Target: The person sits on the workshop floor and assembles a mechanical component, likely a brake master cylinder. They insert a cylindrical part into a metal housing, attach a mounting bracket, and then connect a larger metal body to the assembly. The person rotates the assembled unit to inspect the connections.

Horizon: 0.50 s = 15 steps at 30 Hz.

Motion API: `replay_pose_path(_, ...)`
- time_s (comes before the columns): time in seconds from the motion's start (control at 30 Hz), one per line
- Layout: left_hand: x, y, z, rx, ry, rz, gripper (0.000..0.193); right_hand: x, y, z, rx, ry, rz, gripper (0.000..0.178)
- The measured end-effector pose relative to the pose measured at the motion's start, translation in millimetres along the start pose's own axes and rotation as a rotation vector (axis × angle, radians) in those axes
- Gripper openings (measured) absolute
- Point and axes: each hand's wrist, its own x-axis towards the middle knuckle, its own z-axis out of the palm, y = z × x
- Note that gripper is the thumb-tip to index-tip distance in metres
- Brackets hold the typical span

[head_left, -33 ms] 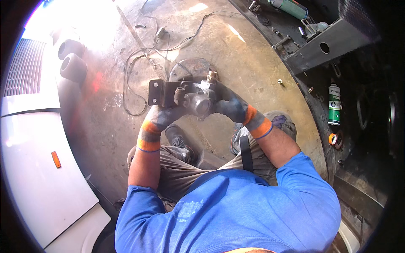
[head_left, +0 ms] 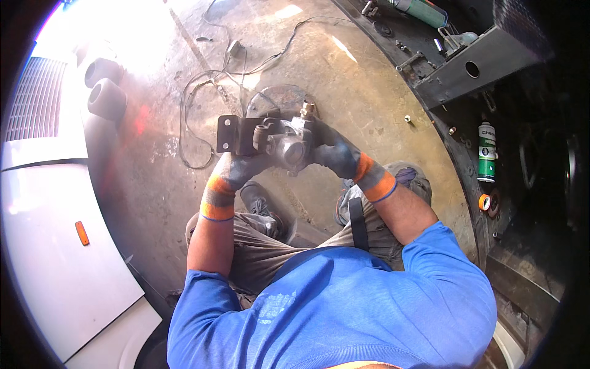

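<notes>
I hold a grey metal valve body over the floor between my knees. A black bracket plate with two holes sticks out on its left, and a brass fitting stands on its far side. My left hand, in a grey glove with an orange cuff, is closed around the bracket side from below. My right hand, gloved alike, grips the right side of the body. Some of the fingers are hidden behind the part. Just beyond it a round, dark disc-like thing is partly covered by the valve body.
A dark power cord loops over the concrete floor. White vehicle panels stand at left, near grey cylinders. On the right, a dark steel frame holds bolts, a green-and-white spray can and an orange tape roll.
The valve body has tilted very slightly in my hands. Both hands keep their hold, and the surroundings look the same.
</notes>
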Motion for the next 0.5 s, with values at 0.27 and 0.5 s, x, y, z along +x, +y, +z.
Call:
replay_pose_path(0.27, 8.7, 14.5, 7.8, -0.431, -0.063, -0.149, 0.052, -3.6, -9.0, 0.1, -0.111, 0.047, 0.047, 0.064)
replay_pose_path(0.5, 7.9, 14.9, 7.1, -0.367, -0.057, -0.183, 0.053, -2.4, -6.0, -0.6, -0.082, 0.044, 0.027, 0.061)
